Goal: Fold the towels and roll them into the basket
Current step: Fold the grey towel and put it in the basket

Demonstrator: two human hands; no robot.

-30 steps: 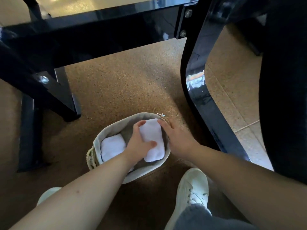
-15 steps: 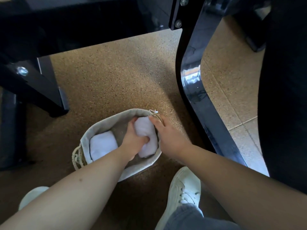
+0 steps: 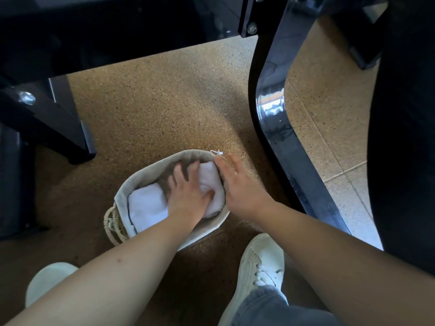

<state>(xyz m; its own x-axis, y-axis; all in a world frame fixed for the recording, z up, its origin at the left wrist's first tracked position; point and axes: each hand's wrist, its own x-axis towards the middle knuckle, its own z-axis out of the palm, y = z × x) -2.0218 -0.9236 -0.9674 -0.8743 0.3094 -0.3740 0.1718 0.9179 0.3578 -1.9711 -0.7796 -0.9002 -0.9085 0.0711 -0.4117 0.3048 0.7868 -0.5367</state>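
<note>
A cloth-lined basket [image 3: 150,169] with a rope handle stands on the floor between my feet. Two rolled white towels lie inside it: one at the left [image 3: 147,207], one at the right [image 3: 211,187]. My left hand [image 3: 187,191] lies flat inside the basket with fingers spread, its thumb pressing on the right towel. My right hand [image 3: 237,184] rests over the basket's right rim with straight fingers, touching the right towel's edge.
A glossy black table leg [image 3: 277,128] curves down just right of the basket. A black crossbar [image 3: 117,36] runs overhead and another black leg [image 3: 54,128] stands at the left. My white shoes [image 3: 261,267] flank the basket on the speckled brown floor.
My left hand let go of the right towel and spread its fingers flat between the two rolls. The towel settled deeper in the basket. My right hand stayed at the rim.
</note>
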